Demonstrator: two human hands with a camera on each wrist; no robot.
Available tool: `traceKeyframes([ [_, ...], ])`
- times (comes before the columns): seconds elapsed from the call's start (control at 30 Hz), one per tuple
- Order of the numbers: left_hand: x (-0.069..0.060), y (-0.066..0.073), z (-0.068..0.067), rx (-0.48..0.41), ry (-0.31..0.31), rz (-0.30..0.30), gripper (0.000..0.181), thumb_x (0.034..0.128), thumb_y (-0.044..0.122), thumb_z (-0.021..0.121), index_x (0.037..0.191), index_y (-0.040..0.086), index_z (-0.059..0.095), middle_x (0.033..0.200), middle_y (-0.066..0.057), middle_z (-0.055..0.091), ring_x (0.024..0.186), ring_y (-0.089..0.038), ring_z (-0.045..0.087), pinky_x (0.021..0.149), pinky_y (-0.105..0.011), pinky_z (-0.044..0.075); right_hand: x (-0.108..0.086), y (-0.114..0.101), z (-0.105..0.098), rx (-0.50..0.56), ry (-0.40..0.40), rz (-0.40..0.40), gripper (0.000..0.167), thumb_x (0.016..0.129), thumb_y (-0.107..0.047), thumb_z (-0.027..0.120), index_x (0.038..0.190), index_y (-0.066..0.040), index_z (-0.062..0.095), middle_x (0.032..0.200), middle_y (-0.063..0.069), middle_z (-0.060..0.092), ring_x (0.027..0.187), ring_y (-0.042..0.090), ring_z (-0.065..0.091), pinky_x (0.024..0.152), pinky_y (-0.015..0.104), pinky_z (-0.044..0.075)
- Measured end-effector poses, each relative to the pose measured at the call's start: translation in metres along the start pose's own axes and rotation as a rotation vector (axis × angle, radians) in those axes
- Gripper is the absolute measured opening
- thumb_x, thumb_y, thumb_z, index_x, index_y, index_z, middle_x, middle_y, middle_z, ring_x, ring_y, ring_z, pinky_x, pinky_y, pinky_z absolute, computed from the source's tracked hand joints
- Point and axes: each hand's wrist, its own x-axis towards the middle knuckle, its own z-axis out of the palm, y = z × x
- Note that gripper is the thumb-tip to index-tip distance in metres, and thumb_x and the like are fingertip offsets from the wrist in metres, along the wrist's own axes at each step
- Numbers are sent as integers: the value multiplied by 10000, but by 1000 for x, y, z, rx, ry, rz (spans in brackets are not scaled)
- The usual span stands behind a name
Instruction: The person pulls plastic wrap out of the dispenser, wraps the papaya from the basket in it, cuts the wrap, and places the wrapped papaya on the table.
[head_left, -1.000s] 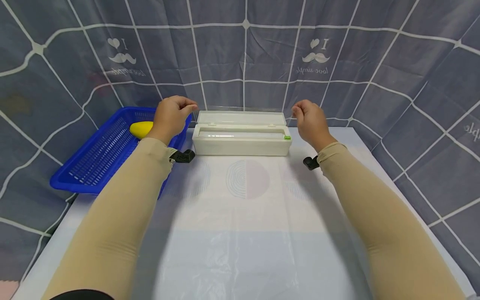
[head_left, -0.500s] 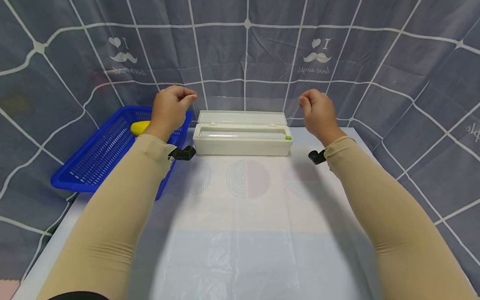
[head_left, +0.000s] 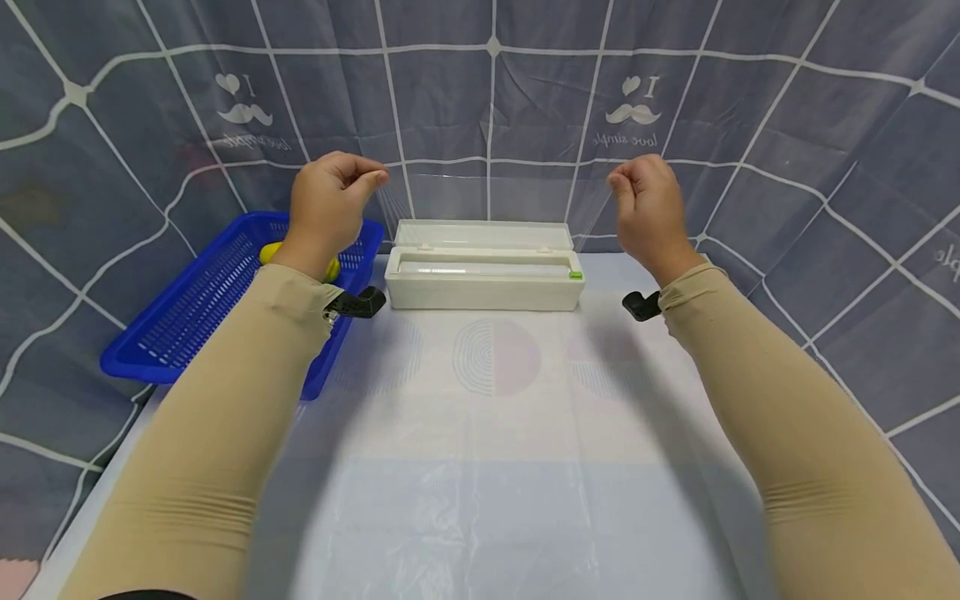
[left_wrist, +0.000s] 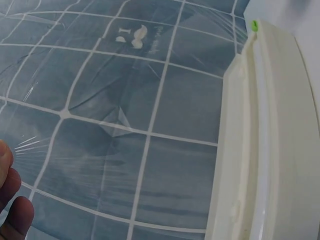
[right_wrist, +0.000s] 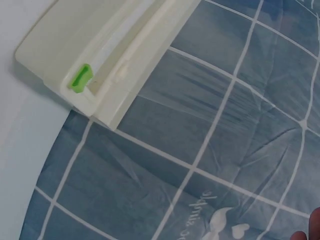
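A white cling film dispenser [head_left: 483,292] stands at the back of the table with its lid tipped back. A clear sheet of cling film [head_left: 487,190] rises from it, stretched between both hands. My left hand [head_left: 330,204] pinches the film's left side between thumb and fingers, above the basket's right end. On the opposite side, my right hand [head_left: 651,208] pinches the film, up and to the right of the dispenser. Creases fan out across the film [left_wrist: 75,155] from the left fingertips [left_wrist: 7,175] in the left wrist view. Few right fingers [right_wrist: 314,227] show in the right wrist view.
A blue plastic basket [head_left: 172,337] lies at the table's left, with a smooth yellow object [head_left: 268,252] inside, partly hidden by the left arm. A green slider [head_left: 576,275] sits on the dispenser's right end. A grey gridded curtain [head_left: 540,100] surrounds the table.
Both hands have risen and moved farther apart, drawing more cling film up from the dispenser. The dispenser and basket have stayed in place. More of the yellow object shows now.
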Motion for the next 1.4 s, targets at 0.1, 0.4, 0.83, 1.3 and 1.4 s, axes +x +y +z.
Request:
traceKeyframes([
  [0.1, 0, 3, -3, -22, 21, 24, 321, 1058, 324, 638, 1173, 64, 788, 1115, -63, 706, 857, -24, 533, 765, -199, 441, 1, -4, -3, 7, 18, 6, 261, 1078, -102, 557, 1007, 141, 622, 1042, 304, 596, 1025, 449, 531, 914, 495, 404],
  [0.4, -1, 13, -14, -84, 72, 46, 307, 1039, 323, 672, 1142, 63, 799, 1016, 59, 699, 851, -7, 553, 762, -189, 448, 3, -17, -14, 8, 36, 8, 275, 1094, -111, 533, 1037, 144, 616, 961, 267, 560, 861, 243, 465, 782, 341, 349],
  [0.83, -6, 27, -29, -168, 117, 119, 264, 1013, 269, 710, 1081, 33, 807, 887, 238, 620, 818, -12, 572, 745, -186, 446, 2, -39, -33, 62, 85, 3, 322, 1113, -168, 509, 1072, 115, 655, 1024, 235, 689, 666, -40, 362, 664, 199, 311],
  [1.3, -14, 39, -41, -186, 160, 191, 221, 1010, 193, 715, 1052, -8, 797, 857, 235, 604, 710, -18, 511, 683, -170, 405, -1, -56, -47, 154, 142, 20, 281, 1097, -164, 545, 1012, 70, 675, 924, -258, 627, 904, -89, 596, 713, 166, 395],
  [1.4, -18, 42, -44, -184, 163, 204, 225, 1008, 198, 720, 1051, -8, 799, 862, 237, 617, 732, -18, 517, 702, -183, 409, -1, -59, -49, 177, 160, 46, 226, 1088, -175, 566, 969, -45, 708, 893, -292, 628, 895, -66, 613, 711, 166, 396],
])
